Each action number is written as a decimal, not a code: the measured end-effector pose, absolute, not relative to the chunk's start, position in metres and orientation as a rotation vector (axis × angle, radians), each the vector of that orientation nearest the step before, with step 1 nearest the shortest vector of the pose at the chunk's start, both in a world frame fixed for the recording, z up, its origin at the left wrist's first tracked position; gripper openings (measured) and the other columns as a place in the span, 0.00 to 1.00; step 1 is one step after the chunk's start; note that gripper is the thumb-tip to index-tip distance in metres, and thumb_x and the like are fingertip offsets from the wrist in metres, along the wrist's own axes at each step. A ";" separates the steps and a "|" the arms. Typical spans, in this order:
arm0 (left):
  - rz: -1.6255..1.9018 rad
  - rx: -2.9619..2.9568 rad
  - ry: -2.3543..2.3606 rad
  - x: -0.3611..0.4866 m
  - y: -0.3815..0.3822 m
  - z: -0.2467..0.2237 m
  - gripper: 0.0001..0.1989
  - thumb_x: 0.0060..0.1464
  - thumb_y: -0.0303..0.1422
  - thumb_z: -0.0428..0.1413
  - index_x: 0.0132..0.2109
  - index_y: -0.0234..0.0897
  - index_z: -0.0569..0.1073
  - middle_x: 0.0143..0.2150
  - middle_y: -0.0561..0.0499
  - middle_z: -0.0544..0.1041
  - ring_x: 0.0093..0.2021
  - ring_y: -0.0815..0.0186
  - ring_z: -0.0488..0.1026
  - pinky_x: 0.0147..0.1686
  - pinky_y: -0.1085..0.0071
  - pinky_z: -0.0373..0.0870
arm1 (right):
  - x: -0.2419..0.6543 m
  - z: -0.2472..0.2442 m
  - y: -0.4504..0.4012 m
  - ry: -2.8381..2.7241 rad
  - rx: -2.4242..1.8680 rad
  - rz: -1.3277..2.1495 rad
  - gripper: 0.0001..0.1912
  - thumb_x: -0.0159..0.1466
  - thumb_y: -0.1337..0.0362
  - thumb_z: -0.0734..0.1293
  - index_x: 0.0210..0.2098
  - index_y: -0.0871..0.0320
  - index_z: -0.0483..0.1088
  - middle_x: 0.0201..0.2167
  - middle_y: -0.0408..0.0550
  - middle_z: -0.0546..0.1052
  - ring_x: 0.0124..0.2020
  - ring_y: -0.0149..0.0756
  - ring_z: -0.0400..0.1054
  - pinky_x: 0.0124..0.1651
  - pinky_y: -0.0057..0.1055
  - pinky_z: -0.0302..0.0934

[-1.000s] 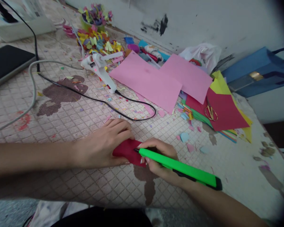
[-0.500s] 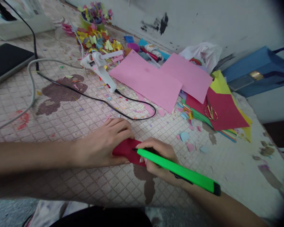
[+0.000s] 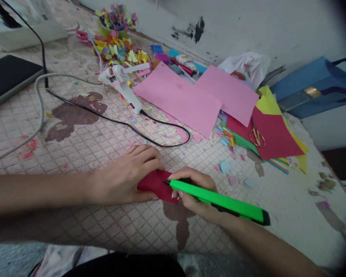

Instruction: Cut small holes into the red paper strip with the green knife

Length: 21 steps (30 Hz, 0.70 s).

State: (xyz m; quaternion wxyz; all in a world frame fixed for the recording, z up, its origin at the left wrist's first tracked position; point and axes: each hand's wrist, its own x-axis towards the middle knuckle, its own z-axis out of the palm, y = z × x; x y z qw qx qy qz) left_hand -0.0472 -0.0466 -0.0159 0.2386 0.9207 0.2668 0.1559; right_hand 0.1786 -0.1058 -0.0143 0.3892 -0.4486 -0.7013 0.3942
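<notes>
A small piece of red paper (image 3: 155,185), which looks folded, lies on the quilted tablecloth in front of me. My left hand (image 3: 135,175) grips its left end, fingers over the far edge and thumb along the near one. In my right hand (image 3: 196,190) is a green utility knife (image 3: 219,200) with a black end, held like a pen. Its thin dark tip touches or hovers just over the red paper; I cannot tell which. My right fingertips rest by the paper's right edge.
Beyond my hands lie a white glue gun (image 3: 122,86) with a looping black cord, pink sheets (image 3: 178,100), and gold scissors (image 3: 257,137) on coloured paper. Paper scraps are scattered around. A black flat device (image 3: 11,79) and power strip (image 3: 25,36) sit at left.
The green utility knife has shifted slightly right, and its rear end has risen a little in view. My left hand and the red paper stay almost in place.
</notes>
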 end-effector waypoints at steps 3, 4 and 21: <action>0.402 2.515 0.736 -0.047 -0.047 -0.015 0.19 0.52 0.38 0.64 0.48 0.37 0.71 0.49 0.44 0.70 0.49 0.52 0.66 0.51 0.51 0.62 | 0.180 -0.018 -0.107 -1.816 -1.153 0.966 0.13 0.58 0.75 0.65 0.39 0.56 0.75 0.28 0.42 0.78 0.27 0.30 0.73 0.32 0.26 0.69; 0.396 2.512 0.739 -0.047 -0.047 -0.015 0.19 0.52 0.38 0.64 0.48 0.37 0.71 0.49 0.44 0.70 0.49 0.52 0.66 0.51 0.51 0.62 | 0.181 -0.019 -0.107 -1.822 -1.155 0.960 0.13 0.58 0.75 0.65 0.40 0.56 0.75 0.28 0.42 0.78 0.27 0.30 0.73 0.32 0.27 0.69; 0.421 2.531 0.735 -0.047 -0.047 -0.017 0.18 0.52 0.39 0.63 0.48 0.38 0.70 0.49 0.45 0.70 0.49 0.53 0.67 0.51 0.53 0.62 | 0.180 -0.009 -0.107 -1.866 -1.101 0.900 0.13 0.58 0.74 0.64 0.40 0.55 0.75 0.32 0.45 0.80 0.30 0.32 0.75 0.32 0.28 0.70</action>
